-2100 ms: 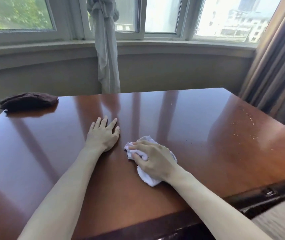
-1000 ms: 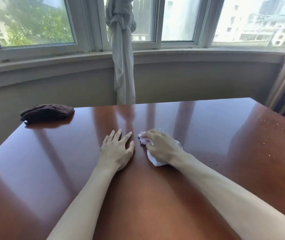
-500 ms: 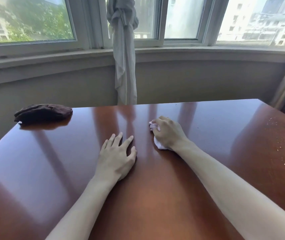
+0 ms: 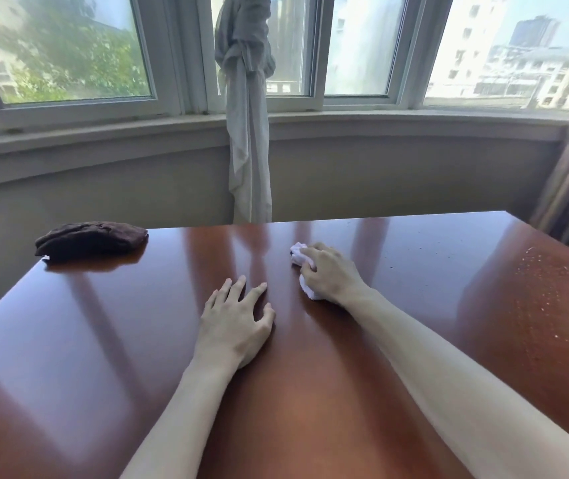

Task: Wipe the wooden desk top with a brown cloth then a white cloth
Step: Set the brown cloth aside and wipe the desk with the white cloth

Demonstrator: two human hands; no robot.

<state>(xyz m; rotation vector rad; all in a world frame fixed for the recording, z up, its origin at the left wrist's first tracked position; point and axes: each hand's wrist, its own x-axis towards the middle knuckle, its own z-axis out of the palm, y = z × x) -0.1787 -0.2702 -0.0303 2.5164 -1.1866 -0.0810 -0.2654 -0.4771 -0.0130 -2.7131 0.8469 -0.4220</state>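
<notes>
R hand is closed over a bunched white cloth, pressing it flat onto the wooden desk top a bit past mid-desk, towards the far edge by the window. Cloth mostly hidden under the palm; only a tuft in front of the fingers and a bit by the wrist show. L hand lies open, fingers spread, palm down on the desk just beside and nearer than the R hand, holding nothing; looks like bracing. Brown cloth sits folded/crumpled at the far-left corner, well apart from both hands, so judging by that the brown pass is done & this is the white-cloth stage.

Risks from here, as I read it:
- Pale crumbs/specks scattered on the far-right part of the desk, untouched. If strokes stay in the centre strip, that area gets missed. If swept too fast, bits go off the right edge to the floor rather than being gathered
- Cloth is balled up small, so contact patch is narrow; gaps or streaks betw. passes likely on such a glossy top, esp. w/ glare hiding them
- L palm on the polished surface prob. leaves prints or smears on wiped area
- Wide sweep left could nudge the brown cloth off its corner, since it lies right at the edge
- Reach is nearly full; cloth could slip out from under the palm at the far edge
</notes>
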